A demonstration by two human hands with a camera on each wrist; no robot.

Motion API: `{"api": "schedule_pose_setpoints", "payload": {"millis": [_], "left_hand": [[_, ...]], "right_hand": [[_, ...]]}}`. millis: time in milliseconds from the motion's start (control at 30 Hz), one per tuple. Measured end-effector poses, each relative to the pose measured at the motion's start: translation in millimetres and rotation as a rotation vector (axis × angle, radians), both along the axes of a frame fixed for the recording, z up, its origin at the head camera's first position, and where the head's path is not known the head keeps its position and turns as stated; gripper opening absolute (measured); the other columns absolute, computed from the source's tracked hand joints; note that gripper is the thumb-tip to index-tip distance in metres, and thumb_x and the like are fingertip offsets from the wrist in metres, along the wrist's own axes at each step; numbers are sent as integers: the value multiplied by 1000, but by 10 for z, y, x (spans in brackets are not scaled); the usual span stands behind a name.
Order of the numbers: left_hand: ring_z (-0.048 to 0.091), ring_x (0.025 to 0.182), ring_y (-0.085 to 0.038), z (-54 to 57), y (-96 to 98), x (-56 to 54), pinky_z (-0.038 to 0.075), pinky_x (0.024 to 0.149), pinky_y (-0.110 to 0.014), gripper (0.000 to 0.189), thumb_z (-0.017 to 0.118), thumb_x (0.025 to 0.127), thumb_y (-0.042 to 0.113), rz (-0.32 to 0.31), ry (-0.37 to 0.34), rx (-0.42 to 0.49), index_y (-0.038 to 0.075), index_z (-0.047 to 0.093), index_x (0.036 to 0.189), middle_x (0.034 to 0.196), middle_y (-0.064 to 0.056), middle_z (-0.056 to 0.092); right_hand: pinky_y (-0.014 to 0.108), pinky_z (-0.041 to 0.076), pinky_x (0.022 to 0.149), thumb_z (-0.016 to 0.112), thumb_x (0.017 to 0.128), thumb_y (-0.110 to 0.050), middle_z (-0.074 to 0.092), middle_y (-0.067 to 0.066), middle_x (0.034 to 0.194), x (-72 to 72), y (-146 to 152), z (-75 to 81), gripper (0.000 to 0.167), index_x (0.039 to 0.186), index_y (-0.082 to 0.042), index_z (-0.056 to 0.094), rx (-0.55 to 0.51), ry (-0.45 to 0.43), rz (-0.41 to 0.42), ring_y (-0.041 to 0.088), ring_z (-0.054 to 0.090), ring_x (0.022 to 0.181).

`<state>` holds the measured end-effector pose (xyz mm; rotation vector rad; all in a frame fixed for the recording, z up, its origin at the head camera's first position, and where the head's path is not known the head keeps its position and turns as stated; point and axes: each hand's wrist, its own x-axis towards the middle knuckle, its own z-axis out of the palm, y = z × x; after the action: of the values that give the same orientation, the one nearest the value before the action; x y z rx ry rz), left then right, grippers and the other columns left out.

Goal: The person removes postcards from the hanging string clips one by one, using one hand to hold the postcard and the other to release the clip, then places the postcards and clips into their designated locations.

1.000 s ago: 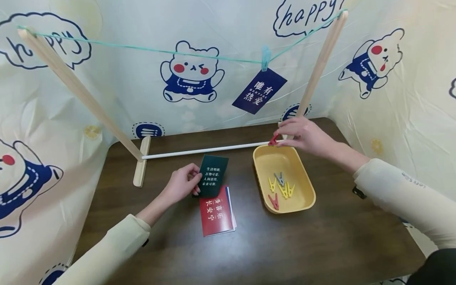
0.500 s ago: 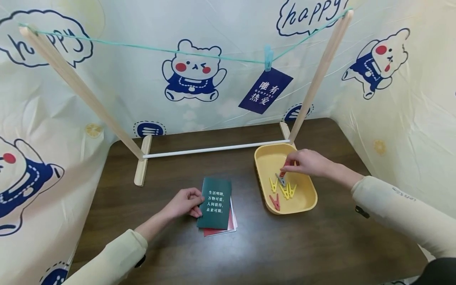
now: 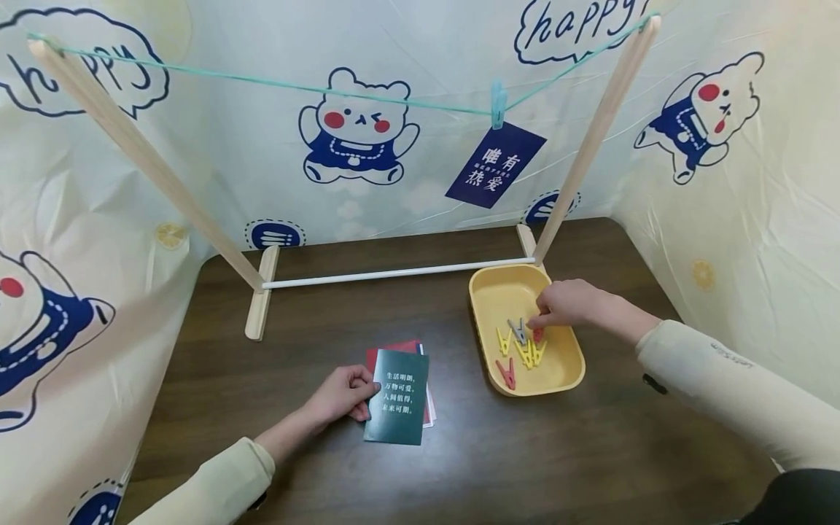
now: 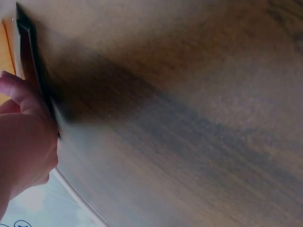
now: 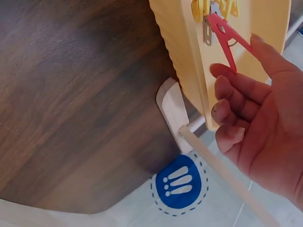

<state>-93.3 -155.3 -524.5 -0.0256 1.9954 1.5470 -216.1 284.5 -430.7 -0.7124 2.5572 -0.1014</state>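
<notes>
In the head view my left hand (image 3: 343, 394) pinches the left edge of a dark green card (image 3: 397, 397) with white writing. The card overlaps a small stack with a red card (image 3: 394, 345) on top, just behind it. My right hand (image 3: 573, 302) is low in the yellow tray (image 3: 477, 321). In the right wrist view a red clothespin (image 5: 222, 30) sits between its thumb and index finger, which pinch the handle ends. Its nose reaches toward a grey clothespin (image 3: 518, 332) and several yellow clothespins (image 3: 503, 341). Another red clothespin (image 3: 505, 373) lies near the tray's front.
A teal string (image 3: 262, 82) spans two wooden posts (image 3: 147, 164) above the table's back. Near its right end a light blue clothespin (image 3: 498, 106) holds a dark blue card (image 3: 496, 165). A white rod (image 3: 394, 275) joins the posts' feet behind the tray.
My left hand has drawn the green card toward me, over the stack. My right hand has carried the red clothespin from the tray's back edge down among the other clothespins.
</notes>
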Motion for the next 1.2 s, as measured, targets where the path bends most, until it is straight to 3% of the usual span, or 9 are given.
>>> {"api": "schedule_pose_setpoints", "payload": {"millis": [200, 367, 467, 600, 867, 1033, 1200], "left_hand": [[74, 62, -21, -40, 45, 18, 63, 63, -36, 17, 67, 102, 9, 38, 14, 0, -7, 60, 104, 76, -13, 69], [71, 59, -19, -40, 69, 14, 62, 59, -33, 18, 72, 99, 13, -21, 132, -128, -2, 64, 95, 70, -9, 69], [69, 56, -17, -44, 72, 17, 61, 56, -31, 19, 73, 98, 14, -46, 189, -180, 0, 64, 90, 66, -7, 67], [68, 55, -17, -57, 84, 2, 60, 53, -31, 20, 73, 99, 15, -55, 219, -183, 0, 64, 87, 65, -6, 66], [67, 51, -16, -80, 113, -7, 58, 50, -31, 25, 70, 101, 18, -29, 262, -190, 2, 65, 83, 63, -5, 67], [64, 49, -18, -83, 93, 12, 54, 48, -29, 29, 68, 103, 22, 5, 296, -282, 6, 64, 79, 61, -3, 64], [62, 50, -19, 20, 74, -62, 48, 48, -27, 26, 68, 103, 22, 5, 363, -357, 9, 63, 81, 59, 0, 61]], "right_hand": [[26, 32, 50, 73, 95, -45, 46, -3, 60, 6, -41, -46, 44, 66, -16, 58, 88, 77, 37, 14, 46, 55], [27, 37, 49, 72, 96, -46, 51, -1, 62, -5, -64, -41, 43, 68, -15, 58, 154, 98, 16, 15, 50, 56], [27, 38, 49, 71, 96, -45, 52, 0, 62, -15, -74, -18, 43, 68, -15, 59, 152, 93, 7, 16, 51, 55], [27, 37, 49, 71, 97, -44, 50, -1, 61, -44, -57, -11, 43, 67, -15, 59, 120, 106, -8, 16, 51, 55], [29, 42, 52, 71, 98, -41, 55, -2, 65, -53, 10, -6, 34, 76, -16, 64, 50, 114, -21, 17, 52, 59], [28, 38, 50, 70, 99, -40, 53, -3, 62, -23, -15, 121, 34, 76, -16, 63, -4, 163, -1, 15, 50, 56], [28, 38, 50, 70, 100, -38, 53, -3, 63, -42, -127, 449, 29, 83, -15, 67, -75, 240, 12, 14, 49, 57]]}}
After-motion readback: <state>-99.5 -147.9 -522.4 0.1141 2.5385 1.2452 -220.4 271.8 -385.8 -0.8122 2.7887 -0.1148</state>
